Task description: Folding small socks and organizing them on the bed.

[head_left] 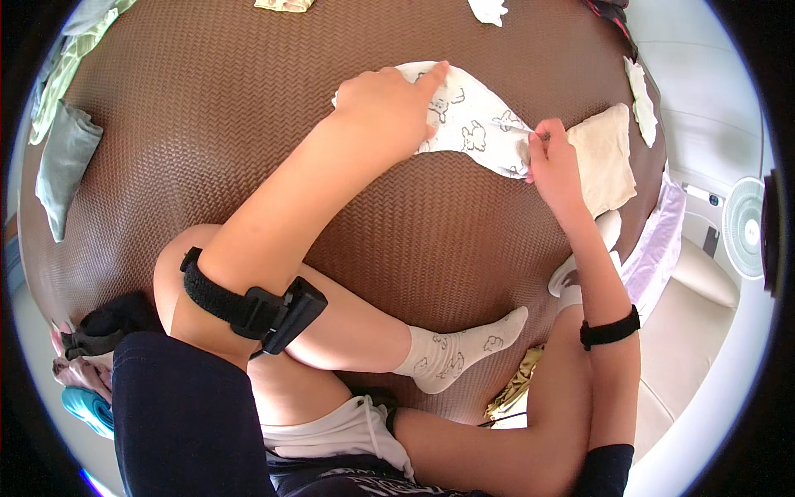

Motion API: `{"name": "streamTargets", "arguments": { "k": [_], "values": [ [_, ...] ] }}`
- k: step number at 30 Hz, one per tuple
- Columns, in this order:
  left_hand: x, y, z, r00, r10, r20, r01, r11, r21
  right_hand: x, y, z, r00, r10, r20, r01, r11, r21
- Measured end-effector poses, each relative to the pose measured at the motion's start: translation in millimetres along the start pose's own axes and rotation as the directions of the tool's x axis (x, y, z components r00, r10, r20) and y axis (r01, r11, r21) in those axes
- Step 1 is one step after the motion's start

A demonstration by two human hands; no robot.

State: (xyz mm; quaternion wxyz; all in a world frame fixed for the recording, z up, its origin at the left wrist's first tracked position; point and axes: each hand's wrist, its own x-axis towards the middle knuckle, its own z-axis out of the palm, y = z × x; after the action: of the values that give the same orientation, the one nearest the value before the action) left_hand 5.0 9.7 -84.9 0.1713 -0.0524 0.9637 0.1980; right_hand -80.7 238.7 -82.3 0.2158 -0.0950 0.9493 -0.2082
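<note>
A white cloth piece printed with dark outlined animal drawings (474,135) lies stretched and curved over the brown woven mat. My left hand (383,106) rests on its left part, index finger stretched out along the fabric and thumb apart from it. Its other fingers are partly hidden behind the hand. At the cloth's right end, my right hand (555,162) pinches the gathered edge between thumb and fingers. Just right of that hand lies a folded beige cloth (603,157).
Around the brown mat (207,157) lie a grey-green folded cloth (66,161), a light green garment (74,70), a small white cloth (488,10) and a lilac cloth (658,240). Dark, pink and blue rolled items (87,406) sit at lower left. A fan (745,228) stands at right.
</note>
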Motion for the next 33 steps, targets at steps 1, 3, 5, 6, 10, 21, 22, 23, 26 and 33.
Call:
{"name": "streamTargets", "arguments": {
  "k": [1,3,5,6,10,21,22,23,26,33],
  "values": [
    [0.2,1.0,0.2,1.0,-0.002,0.002,0.002,1.0,-0.011,0.7,1.6,1.6,1.0,0.002,-0.003,-0.002,1.0,-0.003],
    [0.3,0.9,0.4,1.0,-0.008,0.006,0.008,1.0,-0.017,1.8,-1.0,7.6,0.988,-0.105,-0.115,0.076,0.969,-0.236],
    [0.0,0.1,0.2,1.0,-0.005,-0.003,0.005,1.0,-0.004,-4.4,-12.6,5.5,0.969,-0.203,-0.139,0.144,0.926,-0.35],
    [-0.2,-0.9,-0.1,1.0,-0.008,-0.003,0.008,1.0,-0.004,-7.8,-17.9,4.5,0.941,-0.302,-0.152,0.203,0.864,-0.461],
    [1.4,-1.0,2.0,1.0,0.009,-0.012,-0.01,1.0,-0.026,-11.5,-8.8,2.4,0.604,-0.794,0.067,0.706,0.495,-0.506],
    [0.5,-2.4,3.0,0.999,0.001,-0.032,-0.001,1.0,-0.019,-18.5,-15.5,17.2,0.703,-0.675,0.225,0.691,0.572,-0.443],
    [0.5,-1.8,1.8,1.0,0.003,-0.023,-0.004,1.0,-0.019,-17.3,-9.7,16.9,0.703,-0.675,0.225,0.691,0.572,-0.443],
    [0.3,-1.8,1.2,1.0,0.003,-0.013,-0.004,1.0,-0.02,-16.0,-4.8,15.1,0.655,-0.721,0.227,0.717,0.499,-0.487],
    [1.2,-1.0,1.7,1.0,0.012,-0.02,-0.012,1.0,-0.023,-16.5,1.2,9.2,0.567,-0.788,0.24,0.759,0.386,-0.525],
    [-0.8,-2.0,0.0,0.999,0.035,-0.019,-0.035,0.999,-0.003,-15.4,6.7,8.4,0.429,-0.888,0.167,0.827,0.311,-0.468]
  ]
}}
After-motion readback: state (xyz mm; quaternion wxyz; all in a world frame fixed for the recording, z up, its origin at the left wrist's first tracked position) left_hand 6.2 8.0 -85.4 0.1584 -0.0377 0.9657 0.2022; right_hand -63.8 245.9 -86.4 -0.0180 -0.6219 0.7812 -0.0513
